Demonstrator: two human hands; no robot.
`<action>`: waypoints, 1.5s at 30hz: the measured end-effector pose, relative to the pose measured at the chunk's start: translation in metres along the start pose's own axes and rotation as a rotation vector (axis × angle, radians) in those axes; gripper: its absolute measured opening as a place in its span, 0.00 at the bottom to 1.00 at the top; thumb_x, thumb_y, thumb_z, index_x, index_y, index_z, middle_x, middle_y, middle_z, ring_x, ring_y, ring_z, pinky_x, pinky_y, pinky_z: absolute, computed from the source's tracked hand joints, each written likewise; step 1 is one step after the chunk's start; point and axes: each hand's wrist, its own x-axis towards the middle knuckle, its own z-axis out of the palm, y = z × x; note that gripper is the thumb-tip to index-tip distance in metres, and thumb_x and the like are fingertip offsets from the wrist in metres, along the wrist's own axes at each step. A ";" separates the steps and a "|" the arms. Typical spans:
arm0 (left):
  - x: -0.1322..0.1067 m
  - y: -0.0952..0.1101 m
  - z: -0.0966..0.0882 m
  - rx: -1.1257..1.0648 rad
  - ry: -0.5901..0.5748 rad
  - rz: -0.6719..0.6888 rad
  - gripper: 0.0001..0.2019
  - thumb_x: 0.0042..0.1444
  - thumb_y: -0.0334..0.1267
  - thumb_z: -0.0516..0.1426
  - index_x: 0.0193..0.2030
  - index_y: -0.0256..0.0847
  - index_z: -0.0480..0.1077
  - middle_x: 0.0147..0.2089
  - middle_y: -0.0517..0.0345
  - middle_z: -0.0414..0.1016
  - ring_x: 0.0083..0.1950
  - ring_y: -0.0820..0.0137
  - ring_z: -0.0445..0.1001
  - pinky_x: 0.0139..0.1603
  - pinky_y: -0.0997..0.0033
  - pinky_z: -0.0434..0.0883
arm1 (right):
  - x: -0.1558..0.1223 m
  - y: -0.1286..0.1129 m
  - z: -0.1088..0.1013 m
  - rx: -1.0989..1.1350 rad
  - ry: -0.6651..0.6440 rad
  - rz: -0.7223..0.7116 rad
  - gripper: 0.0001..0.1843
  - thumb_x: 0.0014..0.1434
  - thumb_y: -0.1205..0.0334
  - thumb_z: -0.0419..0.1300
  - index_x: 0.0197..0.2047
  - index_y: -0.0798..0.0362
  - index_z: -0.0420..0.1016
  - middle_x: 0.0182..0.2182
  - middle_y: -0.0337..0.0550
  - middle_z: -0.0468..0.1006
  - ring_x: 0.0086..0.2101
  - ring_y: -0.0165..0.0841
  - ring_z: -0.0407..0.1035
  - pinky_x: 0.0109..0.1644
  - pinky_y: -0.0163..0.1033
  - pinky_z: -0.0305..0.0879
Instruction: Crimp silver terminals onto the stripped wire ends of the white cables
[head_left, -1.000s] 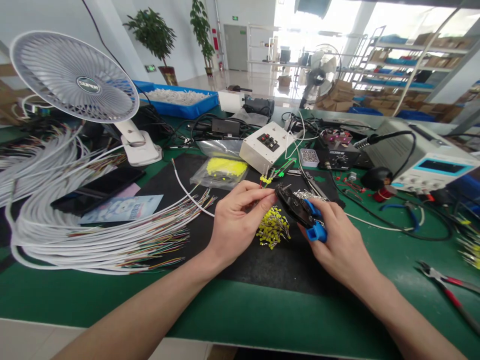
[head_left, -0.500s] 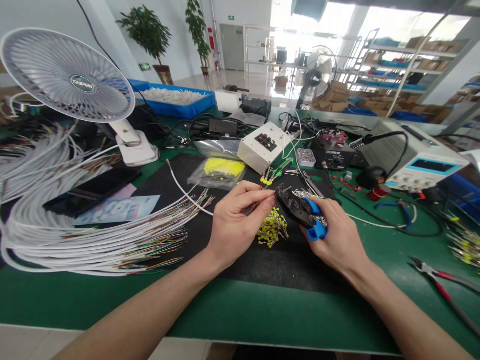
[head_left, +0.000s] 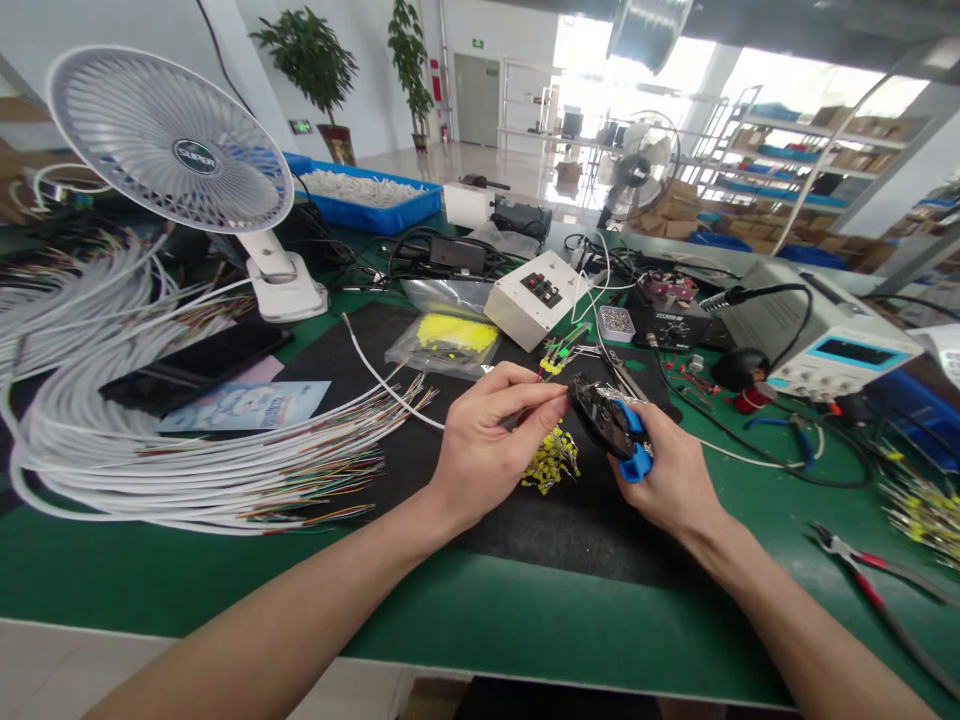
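Observation:
My left hand (head_left: 491,435) is pinched on a thin wire, its tip at the jaws of the crimping pliers (head_left: 600,415). A white cable (head_left: 390,383) runs in behind this hand, and wire ends with yellow seals (head_left: 551,365) stick up beyond its fingers. Around the blue handles of the pliers my right hand (head_left: 667,460) is closed. Whether the jaws touch the wire is too small to tell. Just below the pinching fingers lies a pile of yellow-sealed terminals (head_left: 553,460) on the black mat (head_left: 517,540).
White cables (head_left: 225,490) with stripped coloured wires fill the left, beside a phone (head_left: 199,365) and a desk fan (head_left: 180,150). Behind are a bag of yellow seals (head_left: 454,335) and a switch box (head_left: 536,295). Red-handled cutters (head_left: 862,575) lie right, before a power supply (head_left: 821,330).
The whole view has shifted slightly, so the scene sits a little further right on the left side. Both hands keep their grips, with the wire and pliers still close together.

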 end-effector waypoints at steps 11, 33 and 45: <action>0.001 0.001 0.000 0.024 0.007 0.027 0.05 0.61 0.33 0.64 0.43 0.42 0.82 0.39 0.56 0.76 0.39 0.72 0.75 0.36 0.73 0.73 | 0.003 0.001 0.004 -0.048 0.027 -0.023 0.18 0.50 0.64 0.59 0.47 0.50 0.70 0.34 0.45 0.79 0.32 0.41 0.75 0.36 0.40 0.67; 0.002 0.001 0.000 -0.047 -0.042 0.046 0.07 0.61 0.31 0.63 0.46 0.39 0.80 0.41 0.55 0.74 0.41 0.73 0.74 0.37 0.74 0.71 | 0.018 0.011 -0.016 -0.267 0.290 -0.093 0.23 0.57 0.66 0.59 0.57 0.51 0.73 0.48 0.50 0.79 0.47 0.47 0.73 0.52 0.47 0.68; -0.001 0.004 0.001 -0.026 -0.074 0.075 0.07 0.61 0.29 0.64 0.45 0.38 0.80 0.40 0.56 0.74 0.39 0.74 0.75 0.38 0.74 0.72 | 0.015 0.034 -0.012 -0.223 0.191 -0.195 0.22 0.48 0.66 0.61 0.48 0.55 0.75 0.39 0.47 0.82 0.37 0.42 0.78 0.41 0.41 0.70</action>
